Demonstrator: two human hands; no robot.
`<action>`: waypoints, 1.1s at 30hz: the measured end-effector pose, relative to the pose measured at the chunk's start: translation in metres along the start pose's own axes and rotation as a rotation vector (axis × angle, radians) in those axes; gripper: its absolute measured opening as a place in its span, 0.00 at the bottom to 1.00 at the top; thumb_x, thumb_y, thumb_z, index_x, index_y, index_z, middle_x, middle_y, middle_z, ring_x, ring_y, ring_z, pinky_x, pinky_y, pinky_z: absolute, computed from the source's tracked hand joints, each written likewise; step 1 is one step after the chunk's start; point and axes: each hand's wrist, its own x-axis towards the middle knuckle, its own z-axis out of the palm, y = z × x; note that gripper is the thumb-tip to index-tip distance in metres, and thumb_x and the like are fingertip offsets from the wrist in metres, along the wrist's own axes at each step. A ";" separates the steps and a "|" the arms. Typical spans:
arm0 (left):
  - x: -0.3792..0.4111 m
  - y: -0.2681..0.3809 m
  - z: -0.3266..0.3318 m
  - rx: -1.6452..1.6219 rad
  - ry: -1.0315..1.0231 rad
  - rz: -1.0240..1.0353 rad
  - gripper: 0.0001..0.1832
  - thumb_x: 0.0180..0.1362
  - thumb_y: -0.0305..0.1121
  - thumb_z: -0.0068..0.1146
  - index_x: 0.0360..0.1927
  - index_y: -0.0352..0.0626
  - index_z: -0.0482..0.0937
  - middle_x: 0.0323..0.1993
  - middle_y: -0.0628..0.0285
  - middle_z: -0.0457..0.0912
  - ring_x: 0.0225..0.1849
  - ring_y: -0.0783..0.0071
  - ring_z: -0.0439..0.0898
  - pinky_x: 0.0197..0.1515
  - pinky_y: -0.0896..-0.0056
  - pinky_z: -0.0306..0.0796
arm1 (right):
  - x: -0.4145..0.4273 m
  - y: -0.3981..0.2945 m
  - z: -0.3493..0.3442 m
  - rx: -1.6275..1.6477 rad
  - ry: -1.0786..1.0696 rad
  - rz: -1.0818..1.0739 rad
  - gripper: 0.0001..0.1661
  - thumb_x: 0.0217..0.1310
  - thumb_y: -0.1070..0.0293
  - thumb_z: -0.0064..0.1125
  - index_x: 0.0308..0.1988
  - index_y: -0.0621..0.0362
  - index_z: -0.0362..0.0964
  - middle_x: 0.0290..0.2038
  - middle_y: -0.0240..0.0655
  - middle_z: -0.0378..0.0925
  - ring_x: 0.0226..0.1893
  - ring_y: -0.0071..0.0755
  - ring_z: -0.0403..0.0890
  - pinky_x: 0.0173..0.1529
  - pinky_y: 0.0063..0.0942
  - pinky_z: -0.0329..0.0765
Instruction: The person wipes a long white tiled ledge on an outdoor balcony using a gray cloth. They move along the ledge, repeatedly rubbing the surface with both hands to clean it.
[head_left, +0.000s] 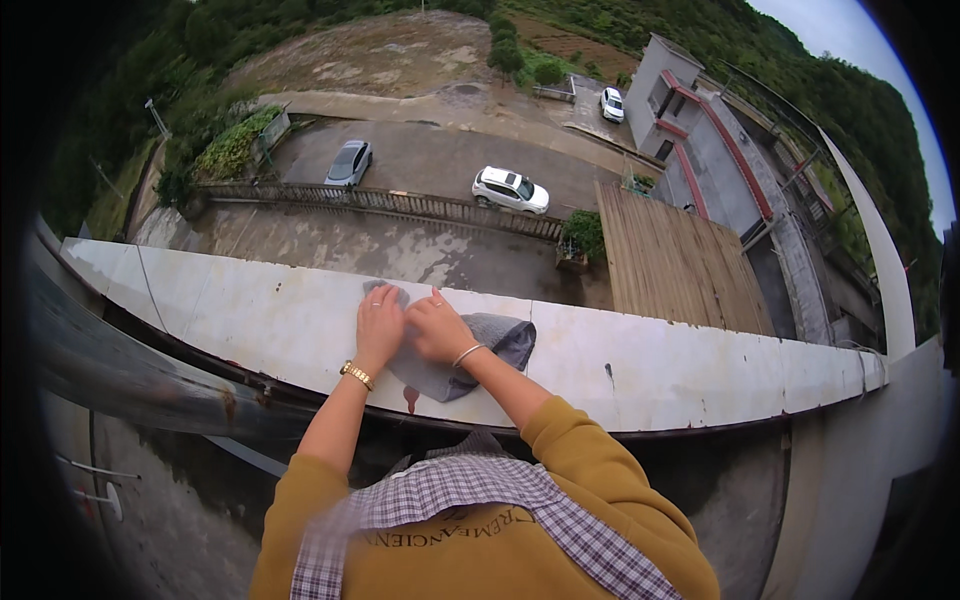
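A grey cloth (439, 373) lies bunched on the white-tiled top of a parapet wall (285, 322) in front of me. My left hand (380, 324), with a ring and a gold-coloured watch, holds a bunched end of the cloth near the wall's outer edge. Close beside it, my right hand (441, 331), wearing a ring and a silver bangle, has curled fingers on the same cloth. The rest of the cloth spreads below and to the right of that hand, one dark fold raised. Its part beneath my palms is hidden.
Beyond the outer edge is a drop to a paved yard with a balustrade (375, 201) and parked cars, including a white one (510, 189). A reddish-brown stain (411, 399) and a dark spot (609, 370) mark the tiles. A metal rail (172, 367) runs along the near left side.
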 end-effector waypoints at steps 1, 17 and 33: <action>-0.005 0.001 0.001 0.004 0.002 0.007 0.20 0.67 0.33 0.46 0.60 0.38 0.75 0.62 0.52 0.73 0.66 0.50 0.68 0.69 0.50 0.60 | -0.002 -0.001 0.001 0.024 0.025 -0.002 0.19 0.45 0.72 0.59 0.43 0.54 0.74 0.45 0.37 0.76 0.54 0.48 0.74 0.73 0.60 0.57; -0.041 -0.018 -0.020 -0.004 0.017 -0.090 0.20 0.67 0.33 0.47 0.60 0.39 0.75 0.63 0.53 0.73 0.68 0.51 0.67 0.71 0.51 0.58 | 0.002 -0.041 0.015 -0.055 -0.112 0.001 0.23 0.46 0.65 0.72 0.43 0.57 0.74 0.48 0.39 0.74 0.58 0.48 0.72 0.74 0.55 0.57; -0.104 -0.005 -0.058 -0.082 -0.031 -0.042 0.21 0.66 0.31 0.46 0.62 0.38 0.73 0.63 0.51 0.72 0.69 0.48 0.66 0.71 0.47 0.57 | -0.030 -0.077 0.021 0.188 -0.175 -0.093 0.21 0.46 0.71 0.68 0.44 0.58 0.72 0.46 0.44 0.74 0.50 0.54 0.72 0.57 0.44 0.72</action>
